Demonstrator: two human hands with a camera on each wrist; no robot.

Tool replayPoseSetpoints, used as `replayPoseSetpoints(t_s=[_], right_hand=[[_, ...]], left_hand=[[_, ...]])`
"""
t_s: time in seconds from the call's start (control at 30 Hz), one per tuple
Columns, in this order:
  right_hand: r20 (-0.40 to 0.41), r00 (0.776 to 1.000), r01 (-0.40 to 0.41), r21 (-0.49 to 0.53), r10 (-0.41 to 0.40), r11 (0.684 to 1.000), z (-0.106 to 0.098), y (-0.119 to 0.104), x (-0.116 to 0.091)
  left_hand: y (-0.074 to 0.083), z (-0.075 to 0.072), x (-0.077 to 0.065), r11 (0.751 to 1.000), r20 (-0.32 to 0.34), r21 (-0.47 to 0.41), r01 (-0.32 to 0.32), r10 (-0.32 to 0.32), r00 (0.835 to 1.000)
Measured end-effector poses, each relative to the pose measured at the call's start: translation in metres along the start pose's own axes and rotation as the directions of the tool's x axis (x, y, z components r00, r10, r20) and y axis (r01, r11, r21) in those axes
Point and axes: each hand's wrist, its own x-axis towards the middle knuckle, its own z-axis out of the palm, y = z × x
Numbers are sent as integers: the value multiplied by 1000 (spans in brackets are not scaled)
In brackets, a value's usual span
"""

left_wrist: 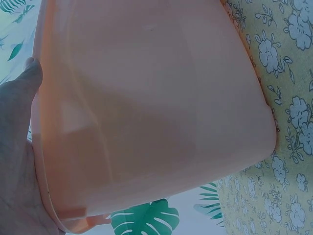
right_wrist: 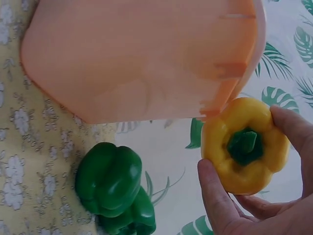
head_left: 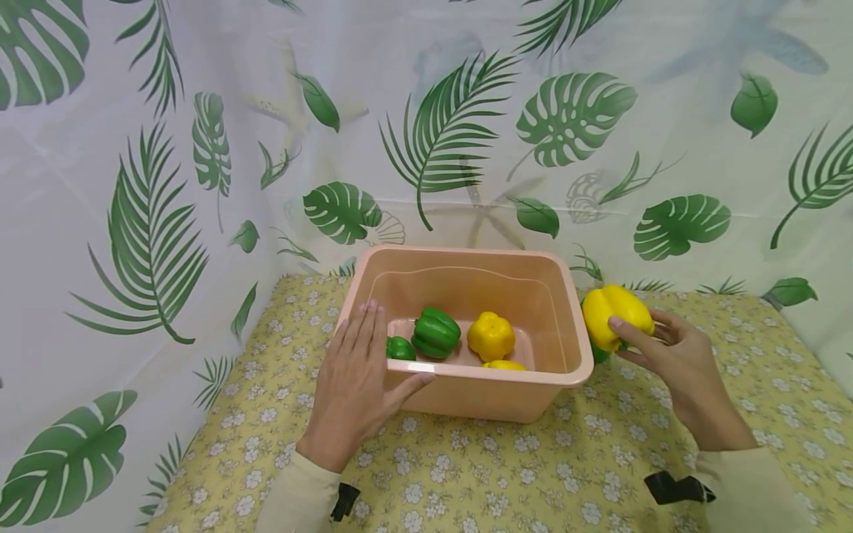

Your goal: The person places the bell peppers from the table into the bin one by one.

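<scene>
A peach plastic bin stands on the table with green bell peppers and yellow bell peppers inside. My left hand rests at its front left corner, fingers straight over the rim and thumb along the front edge. My right hand grips another yellow bell pepper, raised beside the bin's right rim. In the right wrist view its green stem faces the camera, with thumb and fingers around its sides. Below it, two green bell peppers sit on the table outside the bin.
A yellow flowered cloth covers the table. Behind and to the left hangs a white curtain printed with green leaves, close to the bin's back. Black straps show at both wrists.
</scene>
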Motion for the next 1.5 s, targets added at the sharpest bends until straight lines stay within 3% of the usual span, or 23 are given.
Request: replayPoseSetpoints(t_s=[0.53,0.77,1.5], right_hand=[[-36,997,77,82,-74,994,0,-14,-1],[-20,995,102,166,-99,981,1,-19,-4],[-36,987,162,246,-158,955,13,-30,-8]], left_hand=[[1,1,1,1000,-8,-2,-2,2,1000],[2,1,2,1000,-14,-7,-8,8,1000],[1,0,0,1000,10,6,1,-1,1000]])
